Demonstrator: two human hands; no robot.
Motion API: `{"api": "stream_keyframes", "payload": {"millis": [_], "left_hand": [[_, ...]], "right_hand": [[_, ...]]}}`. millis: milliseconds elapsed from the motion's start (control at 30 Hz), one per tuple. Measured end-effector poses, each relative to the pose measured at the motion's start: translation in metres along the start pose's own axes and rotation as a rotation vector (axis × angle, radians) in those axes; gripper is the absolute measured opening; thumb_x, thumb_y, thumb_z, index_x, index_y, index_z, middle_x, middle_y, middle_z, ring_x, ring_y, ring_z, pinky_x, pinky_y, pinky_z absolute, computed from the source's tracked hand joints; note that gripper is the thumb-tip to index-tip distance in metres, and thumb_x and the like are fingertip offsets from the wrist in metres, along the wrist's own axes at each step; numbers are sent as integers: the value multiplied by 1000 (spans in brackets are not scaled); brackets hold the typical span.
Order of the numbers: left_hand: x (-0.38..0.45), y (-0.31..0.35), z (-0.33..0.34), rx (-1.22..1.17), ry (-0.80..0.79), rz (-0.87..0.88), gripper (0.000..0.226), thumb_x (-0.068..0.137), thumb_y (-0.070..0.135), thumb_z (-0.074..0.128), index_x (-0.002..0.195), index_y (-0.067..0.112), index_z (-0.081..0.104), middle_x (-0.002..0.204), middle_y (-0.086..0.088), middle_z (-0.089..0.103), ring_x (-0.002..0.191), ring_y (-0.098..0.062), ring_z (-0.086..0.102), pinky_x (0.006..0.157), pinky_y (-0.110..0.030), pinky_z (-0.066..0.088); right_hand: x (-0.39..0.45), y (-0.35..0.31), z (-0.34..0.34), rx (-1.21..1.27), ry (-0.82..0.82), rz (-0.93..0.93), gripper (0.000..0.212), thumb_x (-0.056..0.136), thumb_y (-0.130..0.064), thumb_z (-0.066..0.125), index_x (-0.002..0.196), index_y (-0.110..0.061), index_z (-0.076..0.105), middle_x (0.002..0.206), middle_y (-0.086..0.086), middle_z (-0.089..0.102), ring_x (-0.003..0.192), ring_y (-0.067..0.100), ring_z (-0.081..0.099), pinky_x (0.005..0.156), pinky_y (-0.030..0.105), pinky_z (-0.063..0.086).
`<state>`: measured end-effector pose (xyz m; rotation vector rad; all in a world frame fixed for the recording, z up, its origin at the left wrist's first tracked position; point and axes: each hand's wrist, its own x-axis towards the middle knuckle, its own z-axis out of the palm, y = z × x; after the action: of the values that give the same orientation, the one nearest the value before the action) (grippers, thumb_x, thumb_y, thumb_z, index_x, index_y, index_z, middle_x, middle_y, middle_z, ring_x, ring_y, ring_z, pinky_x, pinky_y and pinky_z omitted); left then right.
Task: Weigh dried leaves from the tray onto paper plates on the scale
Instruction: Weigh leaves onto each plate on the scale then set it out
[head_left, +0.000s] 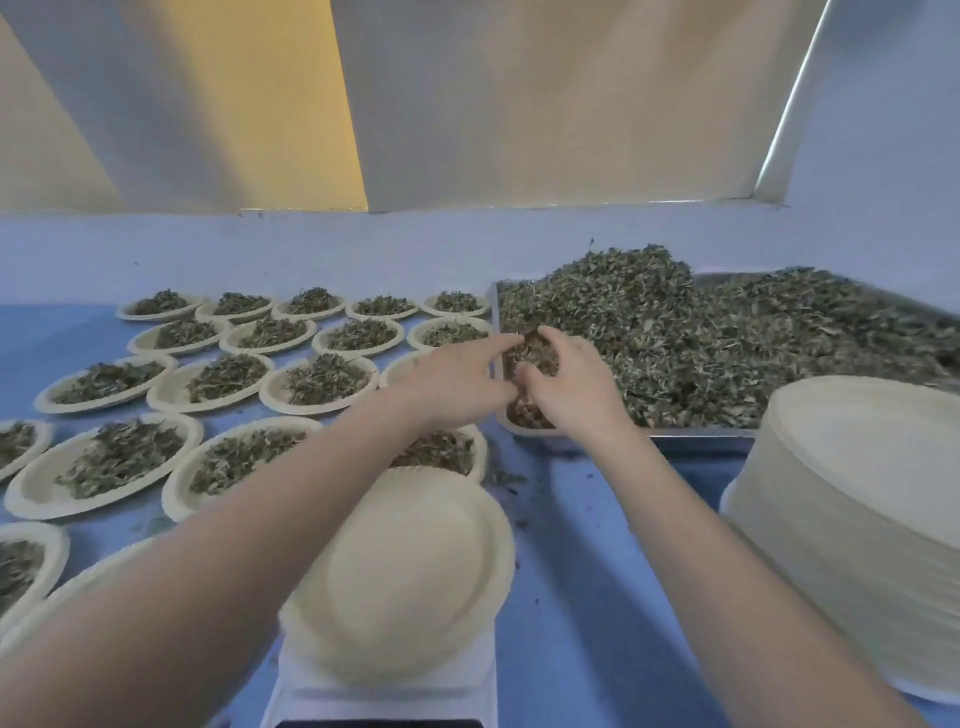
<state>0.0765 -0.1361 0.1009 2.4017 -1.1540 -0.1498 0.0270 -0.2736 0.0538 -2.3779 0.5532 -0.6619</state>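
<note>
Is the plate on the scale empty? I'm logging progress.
Empty: the plate on the scale shows bare paper, no leaves.

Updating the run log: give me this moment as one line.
left hand and right hand: gathering dried leaves at tray corner | plate on scale: empty | phase: scooping
</note>
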Motion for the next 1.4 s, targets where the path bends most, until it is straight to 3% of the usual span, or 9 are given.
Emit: {"api": "stream_keyframes", "payload": {"millis": [67, 200, 500, 700, 867, 1000, 1100, 1300, 1400], "left_hand": [[25, 0, 1, 7, -64, 14, 59, 92, 24, 49, 146, 36, 29, 138, -5, 51, 87, -16, 59, 66, -24, 43], [61, -5, 10, 13, -172, 30, 56, 94, 19, 48, 145, 32, 31, 145, -3, 43, 113, -18, 54, 79, -25, 42], [91, -19, 35, -94, -163, -125, 50, 94, 5, 42, 142, 10, 34, 129, -12, 54, 112, -25, 54, 92, -32, 45], [81, -26, 31, -332, -59, -201, 51, 92, -1, 40, 141, 12, 36, 117, -8, 54, 104, -27, 59, 93, -45, 49], [65, -27, 22, -568, -2, -293, 43, 91, 0, 48, 134, 4, 41, 99, -9, 59, 94, -22, 61, 89, -39, 54], [47, -18, 11, -898, 13, -414, 43, 92, -1, 50, 134, 0, 40, 113, -16, 56, 88, -24, 64, 72, -30, 58], [27, -13, 4, -1061, 32, -467, 27, 93, 2, 48, 120, 1, 46, 113, -20, 57, 83, -26, 67, 65, -31, 59], [-21, -20, -9, -1258, 256, -538, 15, 92, 0, 47, 108, 1, 47, 102, -22, 60, 81, -31, 66, 64, -34, 57], [-52, -28, -13, -1303, 375, -563, 6, 92, -1, 47, 94, -1, 52, 94, -20, 63, 75, -28, 67, 59, -32, 59]], "right_hand": [[34, 27, -7, -203, -19, 225, 56, 91, -39, 49, 143, -20, 37, 143, 15, 37, 130, 37, 37, 105, 45, 35], [68, 77, -9, -336, -136, 523, 57, 91, -44, 46, 138, -13, 42, 143, 18, 38, 131, 38, 36, 107, 43, 35], [63, 60, 11, -297, -433, 254, 84, 71, -74, 56, 144, -45, 27, 153, 9, 22, 137, 39, 26, 108, 51, 31], [67, 52, 41, -540, -433, 83, 54, 88, -43, 58, 137, -30, 39, 136, 17, 36, 118, 40, 43, 95, 43, 44], [89, 59, 25, -121, -45, 248, 39, 92, -30, 54, 130, -20, 51, 119, 11, 61, 80, 20, 47, 66, 26, 36], [98, 52, 6, 865, 175, 754, 47, 94, -25, 51, 139, -14, 43, 133, 10, 53, 107, 24, 58, 80, 33, 49], [94, 42, -8, 1507, 145, 821, 33, 100, -21, 38, 127, -8, 52, 120, 10, 59, 97, 28, 58, 64, 40, 50], [41, -6, -18, 1253, 100, 614, 42, 101, -1, 33, 142, 5, 30, 139, 26, 42, 129, 38, 39, 66, 19, 51], [0, -39, -11, 1021, 29, 458, 36, 85, 1, 60, 118, -8, 48, 85, 3, 56, 89, 21, 59, 54, 4, 34]]}}
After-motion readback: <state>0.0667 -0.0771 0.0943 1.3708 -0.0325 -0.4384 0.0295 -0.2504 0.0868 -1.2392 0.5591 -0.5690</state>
